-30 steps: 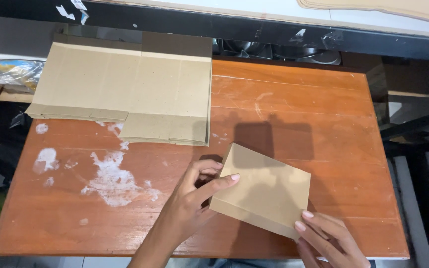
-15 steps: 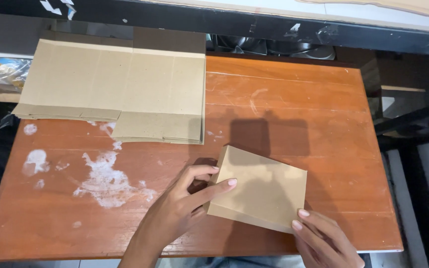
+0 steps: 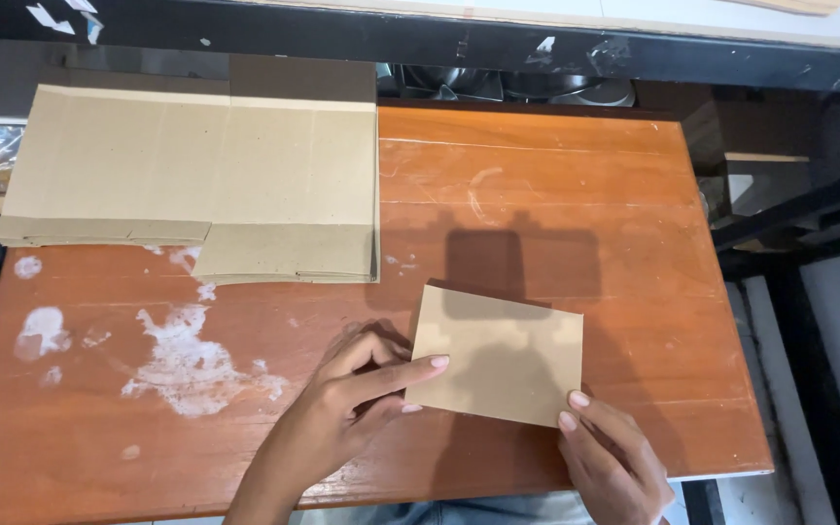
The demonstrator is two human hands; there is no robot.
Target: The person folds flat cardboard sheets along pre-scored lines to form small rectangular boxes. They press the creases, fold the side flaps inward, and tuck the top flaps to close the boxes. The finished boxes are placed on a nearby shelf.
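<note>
Inspecting the bench, we find both hands on one small cardboard piece (image 3: 498, 355) that lies near the front edge of the wooden table (image 3: 556, 185). The left hand (image 3: 352, 408) grips its left edge, forefinger laid flat on top and the other fingers curled at the edge; whether the thumb sits beneath we cannot tell. The right hand (image 3: 614, 457) pinches the front right corner with its fingertips (image 3: 576, 401). The hands are apart, one at each end of the piece. The piece appears lifted a little off the wood, judging by its shadow behind it. We judge the step in hand to be positioning or squaring this piece; any next move calls for an even hold at both ends. A stack of flat carton blanks (image 3: 196, 175) rests well apart at the back left, near white paint smears (image 3: 187, 360).
</note>
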